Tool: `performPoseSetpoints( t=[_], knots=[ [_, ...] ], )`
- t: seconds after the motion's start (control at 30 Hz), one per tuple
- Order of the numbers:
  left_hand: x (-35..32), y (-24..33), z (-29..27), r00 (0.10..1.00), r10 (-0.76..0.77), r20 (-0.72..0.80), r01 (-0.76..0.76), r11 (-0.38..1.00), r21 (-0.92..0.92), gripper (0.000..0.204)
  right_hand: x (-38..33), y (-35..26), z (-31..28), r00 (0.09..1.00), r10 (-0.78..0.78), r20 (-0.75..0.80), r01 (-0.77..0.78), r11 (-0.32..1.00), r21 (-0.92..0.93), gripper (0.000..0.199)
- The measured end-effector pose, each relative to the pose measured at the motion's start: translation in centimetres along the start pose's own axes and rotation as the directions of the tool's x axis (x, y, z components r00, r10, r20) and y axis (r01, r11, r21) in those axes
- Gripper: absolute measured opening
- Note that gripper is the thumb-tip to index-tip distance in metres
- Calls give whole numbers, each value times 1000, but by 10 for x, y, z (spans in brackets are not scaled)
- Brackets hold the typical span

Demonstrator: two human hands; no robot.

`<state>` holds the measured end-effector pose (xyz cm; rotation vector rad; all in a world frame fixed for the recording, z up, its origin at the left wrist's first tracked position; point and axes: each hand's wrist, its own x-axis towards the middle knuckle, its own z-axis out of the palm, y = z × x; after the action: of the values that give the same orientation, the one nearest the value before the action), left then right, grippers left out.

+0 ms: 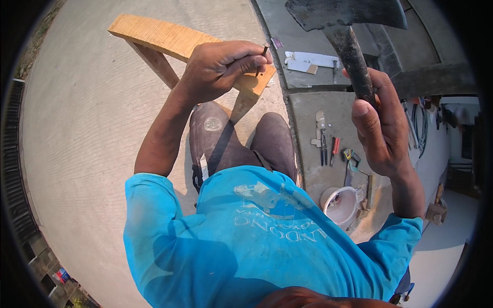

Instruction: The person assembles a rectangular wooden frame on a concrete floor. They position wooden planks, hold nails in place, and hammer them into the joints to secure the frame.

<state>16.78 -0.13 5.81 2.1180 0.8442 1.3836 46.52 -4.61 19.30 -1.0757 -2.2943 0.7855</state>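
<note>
— While the nail sits pinched between the thumb and fingertips of the left hand, where exactly is it?
— Just above the near end of the wooden trestle, whose plank top stands on slanted legs over the concrete floor.
— And the right hand?
— Its grip is clamped shut round the dark handle of a hammer, raised high, head at the top edge.
— What lies beyond?
— On a concrete slab below: pliers and hand tools in a row, a white bucket near them, and a white board farther up.
</note>
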Motion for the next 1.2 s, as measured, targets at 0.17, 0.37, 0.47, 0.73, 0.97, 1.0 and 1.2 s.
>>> performPoseSetpoints(
  t=[0.17, 0.37, 0.47, 0.73, 0.97, 1.0, 1.2],
  knots=[
    [1, 1, 0, 1000, 16, -2, -16, 998, 57, 19, 6, -5, 1, 998, 25, 59, -20, 996, -87, 48],
    [7, 2, 1, 992, 122, 16, -123, 984, 128, 16, 6, -8, 4, 968, 171, 181, -129, 966, -223, 45],
    [5, -9, 5, 979, 198, -45, -189, 970, 156, 16, 9, -10, -1, 981, 127, 148, -99, 978, -181, 43],
    [4, -10, -1, 968, 250, 34, -251, 945, 211, 10, 18, -38, -47, 960, -153, -236, 173, 982, 68, 48],
    [6, -6, 0, 973, 230, 35, -232, 942, 242, 12, 12, 4, 0, 988, -27, 150, 68, 959, -274, 41],
    [7, -9, 2, 969, 247, 16, -243, 937, 252, 14, 12, 2, -1, 985, 16, 174, 36, 956, -292, 41],
    [5, -14, 5, 956, 294, -18, -279, 923, 264, 15, 21, -33, -54, 958, -235, -163, 238, 971, -2, 49]
  ],
)
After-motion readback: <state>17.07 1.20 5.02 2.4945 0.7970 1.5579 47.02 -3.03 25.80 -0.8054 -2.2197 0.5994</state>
